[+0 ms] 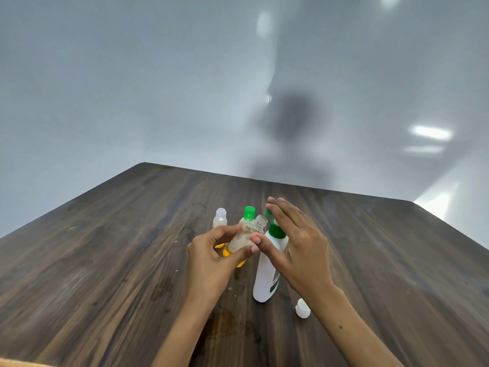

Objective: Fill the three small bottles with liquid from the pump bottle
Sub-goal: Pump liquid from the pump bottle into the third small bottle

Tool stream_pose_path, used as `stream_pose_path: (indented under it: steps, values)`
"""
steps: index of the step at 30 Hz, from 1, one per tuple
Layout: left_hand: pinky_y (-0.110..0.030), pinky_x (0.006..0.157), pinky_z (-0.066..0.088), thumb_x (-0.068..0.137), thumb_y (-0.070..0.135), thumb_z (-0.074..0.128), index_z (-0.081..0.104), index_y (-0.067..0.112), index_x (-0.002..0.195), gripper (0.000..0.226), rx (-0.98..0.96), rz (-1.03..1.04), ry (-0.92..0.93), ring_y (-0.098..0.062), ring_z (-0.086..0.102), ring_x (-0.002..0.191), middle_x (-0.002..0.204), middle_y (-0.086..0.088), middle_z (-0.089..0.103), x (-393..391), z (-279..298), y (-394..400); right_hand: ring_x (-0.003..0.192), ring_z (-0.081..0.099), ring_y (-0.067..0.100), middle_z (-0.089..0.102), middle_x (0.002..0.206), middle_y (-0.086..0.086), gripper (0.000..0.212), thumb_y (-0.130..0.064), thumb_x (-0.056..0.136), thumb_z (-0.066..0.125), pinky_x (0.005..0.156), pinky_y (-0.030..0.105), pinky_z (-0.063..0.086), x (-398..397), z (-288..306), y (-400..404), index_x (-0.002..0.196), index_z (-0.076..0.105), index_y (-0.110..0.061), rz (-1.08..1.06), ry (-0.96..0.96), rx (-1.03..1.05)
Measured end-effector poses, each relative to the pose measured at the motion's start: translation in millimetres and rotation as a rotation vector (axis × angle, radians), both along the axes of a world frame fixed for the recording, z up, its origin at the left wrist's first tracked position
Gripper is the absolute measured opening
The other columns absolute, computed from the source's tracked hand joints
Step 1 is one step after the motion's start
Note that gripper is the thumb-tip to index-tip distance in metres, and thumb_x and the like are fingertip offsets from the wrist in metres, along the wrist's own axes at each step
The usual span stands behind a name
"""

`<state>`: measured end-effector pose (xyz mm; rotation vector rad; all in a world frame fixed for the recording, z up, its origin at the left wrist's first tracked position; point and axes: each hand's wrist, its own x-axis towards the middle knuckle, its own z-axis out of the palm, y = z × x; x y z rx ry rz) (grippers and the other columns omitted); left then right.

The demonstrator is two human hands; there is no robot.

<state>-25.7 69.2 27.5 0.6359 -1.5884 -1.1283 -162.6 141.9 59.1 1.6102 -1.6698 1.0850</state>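
Note:
My left hand (211,255) grips a small clear bottle (247,235), uncapped and tilted, its open neck pointing up and right toward the pump nozzle. A white pump bottle (266,276) with a green pump head (276,229) stands upright on the dark wooden table (105,260). My right hand (296,242) lies flat over the pump head, fingers spread, thumb touching the small bottle. Behind stand a small bottle with a white cap (220,218) and another with a green cap (248,213). Something orange (227,252) shows under my left hand, mostly hidden.
A loose white cap (302,308) lies on the table near my right forearm. A damp stain (225,321) marks the wood between my forearms. The table's far edge meets a glossy grey wall; its right corner is rounded.

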Motion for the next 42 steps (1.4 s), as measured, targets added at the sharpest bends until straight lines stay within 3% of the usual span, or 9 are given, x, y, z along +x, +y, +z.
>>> stream_pose_path:
  steps: [5, 11, 15, 22, 33, 42]
  values:
    - [-0.014, 0.078, 0.052, 0.054, 0.045, 0.079, 0.075, 0.021, 0.104, 0.056, -0.022, 0.025, 0.002, -0.006, 0.067, 0.098, 0.098, 0.010, 0.074, 1, 2, -1, 0.122, 0.050, 0.010, 0.060, 0.127, -0.003, 0.072, -0.070, 0.088, 0.034, 0.098, 0.031, 0.045, 0, 4, 0, 0.118, 0.064, -0.012, 0.002, 0.000, 0.004]
    - [-0.021, 0.085, 0.054, 0.055, 0.045, 0.078, 0.074, 0.021, 0.106, 0.056, -0.026, 0.025, 0.001, -0.007, 0.067, 0.100, 0.101, 0.009, 0.074, 2, 4, -1, 0.117, 0.051, 0.006, 0.063, 0.122, -0.003, 0.069, -0.070, 0.088, 0.036, 0.095, 0.023, 0.041, 2, -1, -2, 0.115, 0.066, -0.014, -0.011, -0.010, -0.003]
    - [-0.009, 0.077, 0.051, 0.057, 0.037, 0.084, 0.075, 0.022, 0.104, 0.050, -0.034, 0.029, -0.003, -0.002, 0.067, 0.096, 0.097, 0.012, 0.074, 1, 3, -2, 0.121, 0.048, 0.005, 0.060, 0.127, -0.004, 0.069, -0.069, 0.089, 0.034, 0.099, 0.024, 0.039, -1, 5, -2, 0.117, 0.065, -0.014, -0.021, -0.002, 0.010]
    - [-0.017, 0.081, 0.053, 0.060, 0.031, 0.086, 0.075, 0.023, 0.104, 0.046, -0.037, 0.042, -0.015, -0.005, 0.067, 0.097, 0.097, 0.011, 0.075, 0, 0, -4, 0.113, 0.056, 0.009, 0.065, 0.118, -0.003, 0.065, -0.065, 0.090, 0.035, 0.092, 0.023, 0.043, 5, -2, -5, 0.112, 0.068, -0.013, -0.034, -0.035, -0.028]
    - [-0.010, 0.076, 0.051, 0.053, 0.046, 0.080, 0.075, 0.022, 0.103, 0.055, -0.030, 0.009, 0.012, -0.004, 0.068, 0.096, 0.096, 0.012, 0.075, 1, -2, -4, 0.123, 0.043, 0.005, 0.059, 0.128, 0.000, 0.074, -0.069, 0.090, 0.029, 0.101, 0.028, 0.036, 3, 0, -2, 0.118, 0.065, -0.012, -0.060, 0.027, 0.021]
    - [-0.008, 0.075, 0.051, 0.061, 0.029, 0.088, 0.075, 0.023, 0.102, 0.044, -0.041, 0.043, -0.002, -0.005, 0.068, 0.097, 0.097, 0.012, 0.074, 0, -2, -8, 0.120, 0.049, 0.007, 0.061, 0.125, 0.000, 0.073, -0.069, 0.090, 0.027, 0.102, 0.028, 0.032, -1, 10, -5, 0.115, 0.067, -0.013, -0.062, 0.053, 0.036]
